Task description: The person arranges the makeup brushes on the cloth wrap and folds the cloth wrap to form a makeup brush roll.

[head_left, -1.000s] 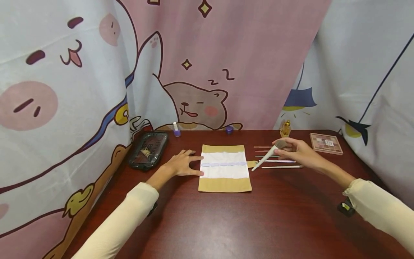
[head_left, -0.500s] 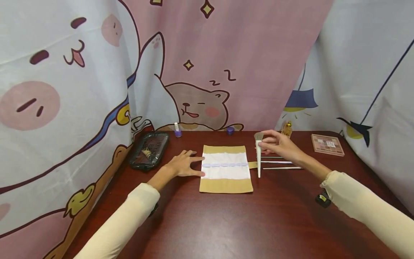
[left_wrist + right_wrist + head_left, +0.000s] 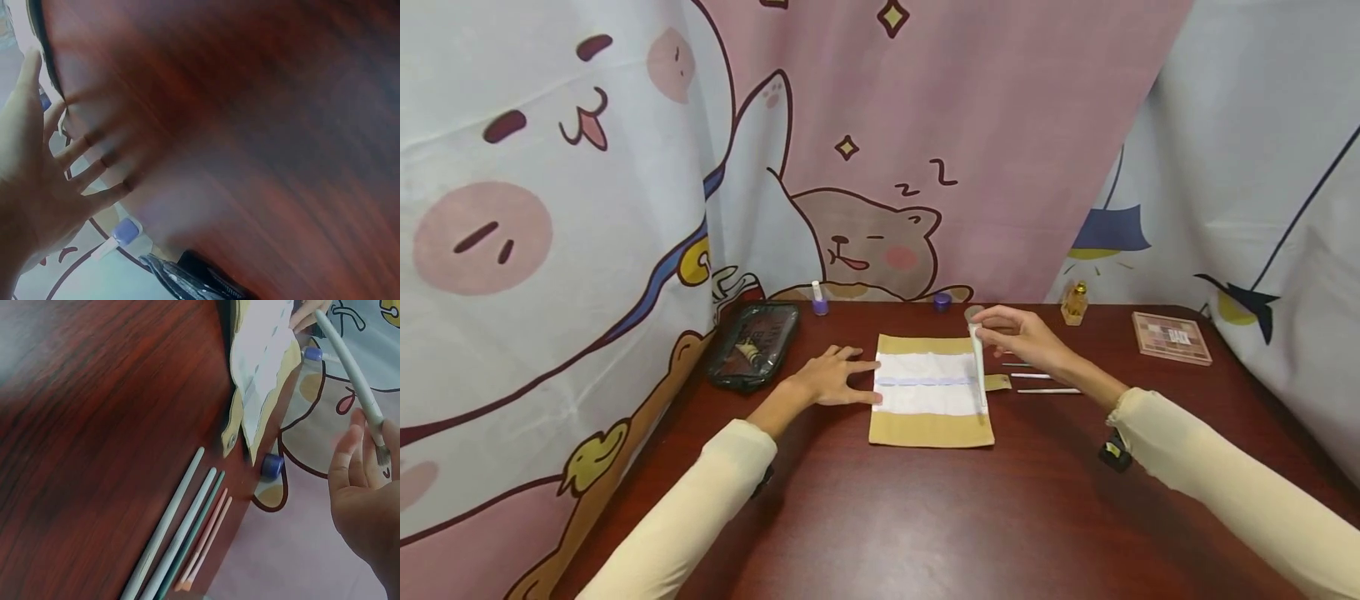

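My right hand [image 3: 1018,335] pinches a white-handled makeup brush [image 3: 978,358] near its bristles, handle pointing down over the right side of an unrolled brush roll [image 3: 925,429]. That roll is tan fabric with a white inside, a lilac band across the middle and a snap tab at its right. With fingers spread, my left hand [image 3: 835,377] touches the roll's left edge with thumb and index finger. The right wrist view shows the held brush [image 3: 353,369] slanting above the roll, and several thin brushes [image 3: 165,528] lying side by side on the table.
A black clear-topped pouch [image 3: 752,346] lies at the left, with a purple nail polish bottle [image 3: 819,300] behind it. A small purple jar [image 3: 942,302], a gold perfume bottle [image 3: 1075,305] and an eyeshadow palette [image 3: 1172,338] stand or lie toward the back. Curtains border the table.
My right hand has carried the makeup brush leftward from above the thin brushes to over the roll's right side, turning it from slanted to nearly upright. The left hand stays at the roll's edge.
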The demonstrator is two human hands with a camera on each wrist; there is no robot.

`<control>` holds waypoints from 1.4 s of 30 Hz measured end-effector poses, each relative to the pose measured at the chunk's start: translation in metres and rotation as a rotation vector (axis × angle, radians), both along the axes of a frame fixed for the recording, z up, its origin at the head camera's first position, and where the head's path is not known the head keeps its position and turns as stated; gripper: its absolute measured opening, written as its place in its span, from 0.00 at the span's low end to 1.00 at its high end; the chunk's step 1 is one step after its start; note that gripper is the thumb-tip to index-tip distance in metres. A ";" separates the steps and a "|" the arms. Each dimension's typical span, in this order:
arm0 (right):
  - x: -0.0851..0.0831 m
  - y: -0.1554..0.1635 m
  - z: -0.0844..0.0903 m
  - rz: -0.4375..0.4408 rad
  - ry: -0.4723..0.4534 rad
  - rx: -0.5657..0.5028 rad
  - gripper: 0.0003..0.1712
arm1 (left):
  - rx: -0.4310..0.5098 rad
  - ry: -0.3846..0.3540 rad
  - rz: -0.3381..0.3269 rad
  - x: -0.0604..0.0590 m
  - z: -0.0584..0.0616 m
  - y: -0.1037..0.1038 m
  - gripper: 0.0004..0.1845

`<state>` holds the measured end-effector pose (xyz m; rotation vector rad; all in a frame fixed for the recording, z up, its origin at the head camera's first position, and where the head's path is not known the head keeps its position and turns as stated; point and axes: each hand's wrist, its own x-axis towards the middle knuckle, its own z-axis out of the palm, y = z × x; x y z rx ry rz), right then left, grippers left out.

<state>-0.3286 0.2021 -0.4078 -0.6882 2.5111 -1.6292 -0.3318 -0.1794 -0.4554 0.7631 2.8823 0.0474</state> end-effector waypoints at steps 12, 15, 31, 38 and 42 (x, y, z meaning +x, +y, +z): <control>-0.022 -0.033 -0.006 0.055 0.006 0.020 0.24 | 0.000 -0.024 0.002 -0.004 0.005 0.001 0.50; -0.026 -0.042 -0.007 0.046 0.018 0.017 0.23 | 0.013 -0.012 -0.003 -0.004 0.006 0.003 0.50; -0.043 -0.097 -0.019 -0.017 -0.029 -0.131 0.21 | -0.006 -0.009 0.002 -0.004 0.008 0.002 0.49; -0.054 -0.118 -0.029 -0.043 -0.008 -0.170 0.19 | 0.001 -0.010 -0.007 -0.002 0.007 0.000 0.49; -0.059 -0.124 -0.032 -0.052 -0.010 -0.169 0.18 | 0.002 -0.008 -0.005 -0.002 0.006 -0.001 0.49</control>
